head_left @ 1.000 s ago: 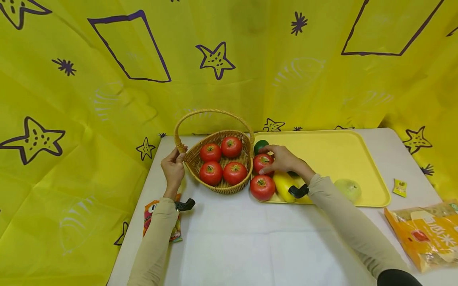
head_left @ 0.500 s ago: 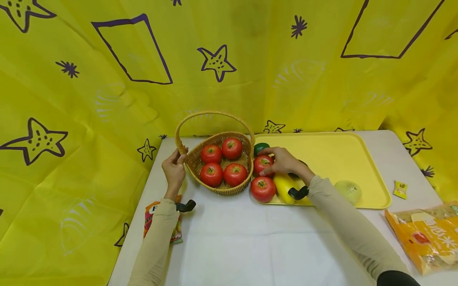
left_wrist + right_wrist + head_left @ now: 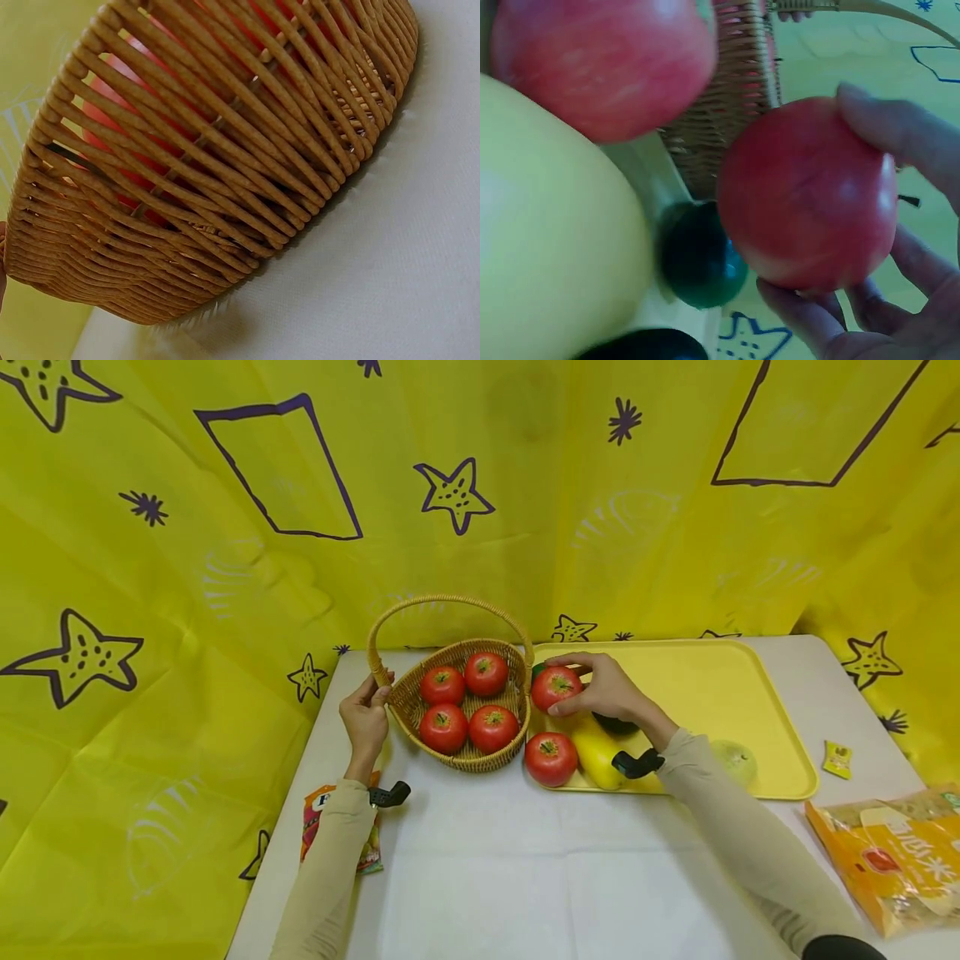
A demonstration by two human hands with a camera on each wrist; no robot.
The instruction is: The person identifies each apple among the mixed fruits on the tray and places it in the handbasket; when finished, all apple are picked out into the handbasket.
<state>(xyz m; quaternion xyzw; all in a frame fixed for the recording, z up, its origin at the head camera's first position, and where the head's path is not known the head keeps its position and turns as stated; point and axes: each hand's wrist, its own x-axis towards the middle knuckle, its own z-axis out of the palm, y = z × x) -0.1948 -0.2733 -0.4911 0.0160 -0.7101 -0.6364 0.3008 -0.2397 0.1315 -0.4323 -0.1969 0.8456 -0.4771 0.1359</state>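
In the head view my left hand [image 3: 365, 717] grips the left end of the handle of a wicker basket [image 3: 480, 764], which stands on the table with several red apples [image 3: 442, 727] inside. Between the thumb and fingers of my right hand [image 3: 609, 689] is another red apple [image 3: 556, 688], just right of the basket rim. The right wrist view shows this held apple [image 3: 806, 195] raised, with a small green fruit [image 3: 703, 259] below it. One more red apple [image 3: 551, 758] lies at the left end of the yellow tray [image 3: 712, 693], touching or close beside a yellow fruit [image 3: 596, 753].
A dark fruit [image 3: 617, 724] lies under my right wrist, and a pale green fruit [image 3: 733, 763] sits near the tray's front right. A small yellow packet [image 3: 837, 759] and an orange bag [image 3: 892, 860] lie further right. Under my left forearm is a colourful packet [image 3: 369, 852].
My right hand has lifted the held apple from the tray, and it now looks larger and tilted. My left hand stays on the basket handle.
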